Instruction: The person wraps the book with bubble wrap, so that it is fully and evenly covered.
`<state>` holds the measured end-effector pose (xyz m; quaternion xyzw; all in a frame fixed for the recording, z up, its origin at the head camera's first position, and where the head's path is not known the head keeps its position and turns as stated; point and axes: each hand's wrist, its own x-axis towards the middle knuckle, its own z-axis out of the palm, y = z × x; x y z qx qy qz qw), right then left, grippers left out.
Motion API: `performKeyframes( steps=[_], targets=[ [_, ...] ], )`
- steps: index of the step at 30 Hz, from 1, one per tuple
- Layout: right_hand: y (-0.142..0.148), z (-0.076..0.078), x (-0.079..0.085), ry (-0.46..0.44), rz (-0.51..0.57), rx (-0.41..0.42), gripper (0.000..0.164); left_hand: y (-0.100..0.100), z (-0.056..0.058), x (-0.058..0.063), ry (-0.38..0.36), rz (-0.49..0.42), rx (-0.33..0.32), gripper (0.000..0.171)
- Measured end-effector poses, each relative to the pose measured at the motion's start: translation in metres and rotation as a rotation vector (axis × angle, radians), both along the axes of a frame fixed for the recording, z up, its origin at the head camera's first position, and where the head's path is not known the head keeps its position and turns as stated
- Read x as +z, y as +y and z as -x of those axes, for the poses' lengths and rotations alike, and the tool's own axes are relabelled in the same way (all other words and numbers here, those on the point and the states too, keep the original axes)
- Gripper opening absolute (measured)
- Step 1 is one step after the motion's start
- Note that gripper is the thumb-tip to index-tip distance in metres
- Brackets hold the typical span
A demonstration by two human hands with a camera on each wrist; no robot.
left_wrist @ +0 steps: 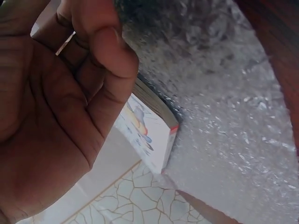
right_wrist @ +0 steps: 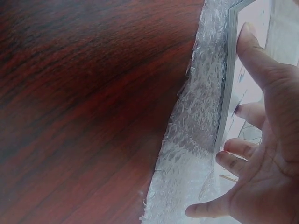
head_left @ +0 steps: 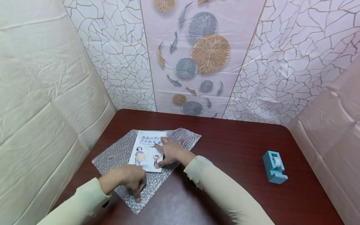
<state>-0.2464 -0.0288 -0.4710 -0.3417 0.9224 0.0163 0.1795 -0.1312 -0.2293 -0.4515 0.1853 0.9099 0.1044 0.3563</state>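
Note:
A white picture book (head_left: pixel 140 151) with a cartoon woman and child on its cover lies on a sheet of bubble wrap (head_left: pixel 112 154). My right hand (head_left: pixel 171 152) rests spread over the book's right side, thumb (right_wrist: pixel 254 49) on the cover near its lower edge. Closer to me, my left hand (head_left: pixel 132 179) pinches the bubble wrap near its front corner, fingers curled and pointing down. In the left wrist view the curled fingers (left_wrist: pixel 112 65) stand in front of the book (left_wrist: pixel 149 130) and hide part of it; the pinched bit of wrap is hidden there.
A blue tape dispenser (head_left: pixel 274 167) with a roll of tape stands at the right on the dark red wooden table (head_left: pixel 225 147). A patterned cloth (head_left: pixel 194 56) hangs behind the table, and pale padded panels (head_left: pixel 42 93) flank it.

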Motion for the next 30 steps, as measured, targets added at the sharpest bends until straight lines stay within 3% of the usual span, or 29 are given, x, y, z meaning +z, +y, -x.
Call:
performKeyframes(
  steps=[4,8,17,25,30],
  targets=[
    [0.0,0.0,-0.001,0.002,-0.008,0.003,0.116,0.003,-0.002,0.001,-0.052,-0.024,0.019,0.035],
    [0.0,0.0,-0.002,0.011,-0.005,0.006,0.115,0.005,-0.004,0.001,-0.06,-0.005,0.026,0.036],
    [0.001,0.0,-0.001,0.005,-0.005,0.008,0.115,0.013,-0.01,0.001,-0.009,0.137,-0.017,0.042],
    [0.0,0.0,-0.002,-0.005,0.0,0.001,0.114,0.021,-0.021,0.002,0.165,0.249,-0.156,0.05],
    [0.0,0.0,-0.003,-0.011,0.006,-0.001,0.115,0.024,-0.025,0.004,0.111,0.246,-0.131,0.043]
  ],
)
